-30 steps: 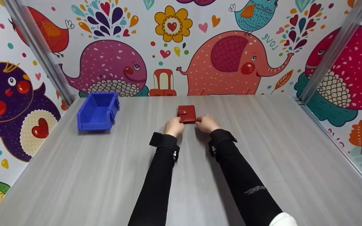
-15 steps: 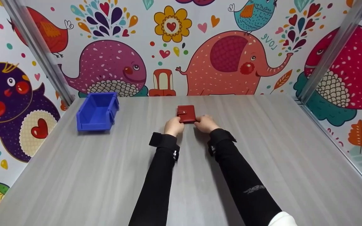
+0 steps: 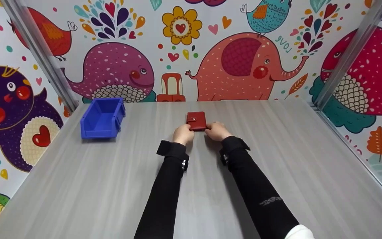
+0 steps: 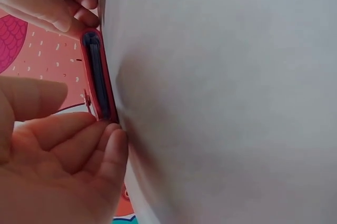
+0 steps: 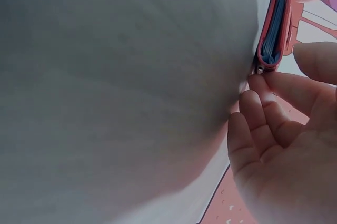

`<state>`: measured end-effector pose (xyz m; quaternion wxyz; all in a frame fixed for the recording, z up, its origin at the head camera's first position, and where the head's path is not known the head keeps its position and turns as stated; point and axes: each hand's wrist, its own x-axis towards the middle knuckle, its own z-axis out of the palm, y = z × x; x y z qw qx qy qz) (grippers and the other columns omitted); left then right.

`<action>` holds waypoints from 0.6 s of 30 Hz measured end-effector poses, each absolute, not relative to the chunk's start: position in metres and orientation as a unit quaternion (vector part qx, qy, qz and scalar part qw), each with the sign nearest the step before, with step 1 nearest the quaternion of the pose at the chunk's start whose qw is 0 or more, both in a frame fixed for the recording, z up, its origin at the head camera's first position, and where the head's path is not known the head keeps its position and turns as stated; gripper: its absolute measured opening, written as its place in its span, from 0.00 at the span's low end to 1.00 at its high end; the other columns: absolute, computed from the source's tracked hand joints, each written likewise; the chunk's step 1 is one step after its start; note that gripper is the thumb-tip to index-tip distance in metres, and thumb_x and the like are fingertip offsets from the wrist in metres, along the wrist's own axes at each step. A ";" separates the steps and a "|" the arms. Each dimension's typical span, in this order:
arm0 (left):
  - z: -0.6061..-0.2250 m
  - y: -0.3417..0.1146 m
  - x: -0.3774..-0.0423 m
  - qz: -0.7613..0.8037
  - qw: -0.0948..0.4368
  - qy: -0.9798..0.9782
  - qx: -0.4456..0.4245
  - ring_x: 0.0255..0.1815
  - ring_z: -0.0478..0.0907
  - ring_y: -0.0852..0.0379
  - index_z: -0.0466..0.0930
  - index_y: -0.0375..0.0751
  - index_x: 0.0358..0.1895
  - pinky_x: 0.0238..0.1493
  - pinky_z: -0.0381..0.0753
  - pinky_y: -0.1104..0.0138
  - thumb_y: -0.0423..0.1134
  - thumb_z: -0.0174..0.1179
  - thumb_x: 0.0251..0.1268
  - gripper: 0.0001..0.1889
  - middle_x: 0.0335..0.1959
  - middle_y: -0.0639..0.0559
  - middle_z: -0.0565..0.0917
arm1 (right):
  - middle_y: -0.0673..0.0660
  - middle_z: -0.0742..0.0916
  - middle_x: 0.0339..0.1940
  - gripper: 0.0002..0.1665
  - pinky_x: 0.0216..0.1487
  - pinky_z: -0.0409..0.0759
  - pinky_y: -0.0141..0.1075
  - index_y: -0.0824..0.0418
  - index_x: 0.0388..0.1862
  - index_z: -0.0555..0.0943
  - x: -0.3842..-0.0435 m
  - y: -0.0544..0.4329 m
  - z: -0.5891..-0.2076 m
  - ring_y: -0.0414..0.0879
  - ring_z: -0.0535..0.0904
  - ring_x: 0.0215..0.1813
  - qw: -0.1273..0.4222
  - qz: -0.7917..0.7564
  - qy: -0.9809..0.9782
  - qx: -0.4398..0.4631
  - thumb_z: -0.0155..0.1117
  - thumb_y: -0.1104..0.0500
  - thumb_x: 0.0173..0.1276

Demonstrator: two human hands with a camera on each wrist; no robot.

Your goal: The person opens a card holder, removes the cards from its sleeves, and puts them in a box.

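A red wallet (image 3: 196, 121) with a snap strap lies flat on the table (image 3: 138, 172), near its far side. My left hand (image 3: 183, 134) is at the wallet's left lower corner; in the left wrist view its fingertips (image 4: 113, 132) touch the end and the thumb stands apart. My right hand (image 3: 218, 131) is at the opposite end. In the right wrist view, its index fingertip (image 5: 258, 80) meets the wallet's edge, with the thumb held away. Dark inner layers of the wallet (image 5: 274, 29) show along its near side.
A blue plastic bin (image 3: 102, 119) with an open top stands at the table's back left. Printed cartoon walls (image 3: 237, 66) enclose the back and both sides, with metal posts (image 3: 353, 56) at the corners.
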<state>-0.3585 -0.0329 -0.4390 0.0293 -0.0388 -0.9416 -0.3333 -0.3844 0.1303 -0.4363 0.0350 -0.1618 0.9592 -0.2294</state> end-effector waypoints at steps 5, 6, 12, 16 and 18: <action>-0.439 -0.036 -0.355 -0.342 0.018 -0.939 -0.041 0.37 0.78 0.46 0.79 0.31 0.32 0.43 0.76 0.56 0.29 0.52 0.64 0.07 0.36 0.40 0.84 | 0.57 0.79 0.28 0.12 0.43 0.71 0.41 0.67 0.33 0.82 -0.380 0.131 -0.435 0.52 0.74 0.36 0.040 -0.245 0.956 -0.157 0.54 0.61 0.70; -0.438 -0.037 -0.353 -0.346 0.013 -0.937 -0.041 0.35 0.76 0.47 0.78 0.32 0.31 0.42 0.75 0.57 0.29 0.52 0.64 0.07 0.34 0.42 0.83 | 0.55 0.78 0.27 0.13 0.39 0.70 0.39 0.67 0.35 0.83 -0.379 0.131 -0.435 0.50 0.72 0.33 0.046 -0.250 0.955 -0.153 0.54 0.61 0.71; -0.436 -0.041 -0.342 -0.341 -0.012 -0.938 -0.053 0.28 0.70 0.53 0.74 0.38 0.24 0.35 0.72 0.62 0.33 0.54 0.68 0.11 0.24 0.50 0.75 | 0.56 0.81 0.28 0.16 0.38 0.73 0.38 0.71 0.43 0.85 -0.368 0.135 -0.434 0.47 0.73 0.32 0.055 -0.258 0.950 -0.167 0.54 0.60 0.72; -0.435 -0.043 -0.332 -0.334 -0.028 -0.939 -0.072 0.27 0.70 0.54 0.73 0.38 0.23 0.34 0.72 0.63 0.34 0.54 0.69 0.13 0.23 0.51 0.73 | 0.56 0.80 0.28 0.16 0.37 0.73 0.39 0.71 0.42 0.84 -0.357 0.141 -0.433 0.47 0.73 0.30 0.060 -0.257 0.947 -0.184 0.54 0.61 0.72; -0.434 -0.043 -0.325 -0.333 -0.035 -0.939 -0.081 0.27 0.70 0.54 0.73 0.39 0.24 0.33 0.72 0.63 0.34 0.55 0.69 0.12 0.23 0.51 0.73 | 0.54 0.79 0.26 0.15 0.35 0.70 0.38 0.70 0.41 0.84 -0.351 0.144 -0.433 0.46 0.71 0.29 0.066 -0.258 0.944 -0.193 0.54 0.60 0.73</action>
